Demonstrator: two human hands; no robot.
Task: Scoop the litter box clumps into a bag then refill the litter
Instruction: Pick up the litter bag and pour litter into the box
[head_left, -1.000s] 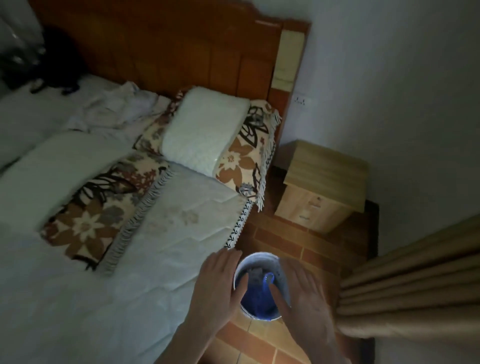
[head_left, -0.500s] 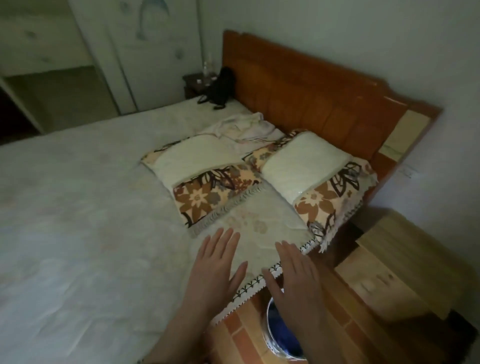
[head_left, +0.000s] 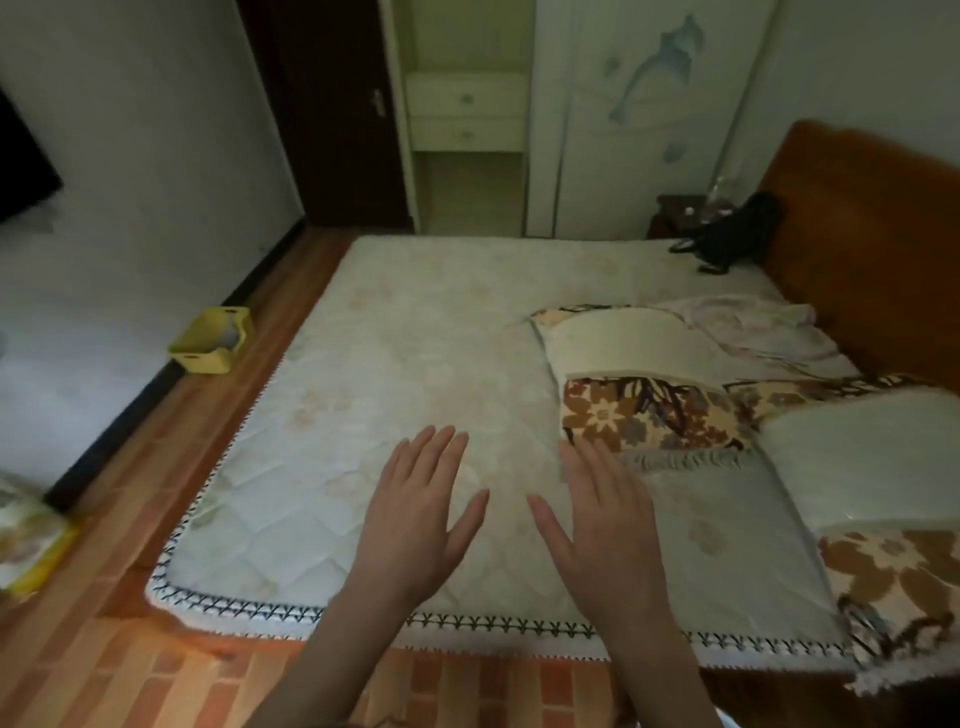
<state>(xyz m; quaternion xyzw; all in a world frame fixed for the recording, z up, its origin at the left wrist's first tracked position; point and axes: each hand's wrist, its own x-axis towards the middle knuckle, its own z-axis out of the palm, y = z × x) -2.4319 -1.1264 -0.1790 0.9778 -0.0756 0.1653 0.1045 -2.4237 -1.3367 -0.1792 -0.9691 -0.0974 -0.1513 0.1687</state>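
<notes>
— Two hands over the mattress (head_left: 395, 364): how do they lie?

— Left hand (head_left: 415, 525) and right hand (head_left: 602, 530) are held side by side above the near edge of the mattress, palms down, fingers straight and slightly spread, thumbs pointing toward each other. Both are wide and hold nothing. Whether the palms touch the quilted surface cannot be told.

— And the litter box?

— A yellow plastic tray (head_left: 213, 338) stands on the brick-pattern floor (head_left: 156, 649) beyond the left side of the mattress, against the dark skirting of the wall. It may be the litter box; its contents are too dim to make out. A yellow-and-white package (head_left: 26, 545) lies on the floor further toward the viewer on that same left side, partly cut off by the frame edge; its print is unreadable.

— What lies on the mattress itself?

— Two pillows: a floral pillow (head_left: 634, 379) right of centre with a white cloth over its far half, and a second pillow (head_left: 872, 467) at the right edge, nearer the viewer. Crumpled pale bedding (head_left: 753, 327) sits behind them, and a black bag (head_left: 732, 234) rests at the far right corner, beside the wooden headboard (head_left: 872, 249).

— Beyond the far edge of the mattress?

— A dark door (head_left: 337, 114), an open white wardrobe (head_left: 467, 114) with drawers, and a wardrobe door bearing a dolphin motif.
</notes>
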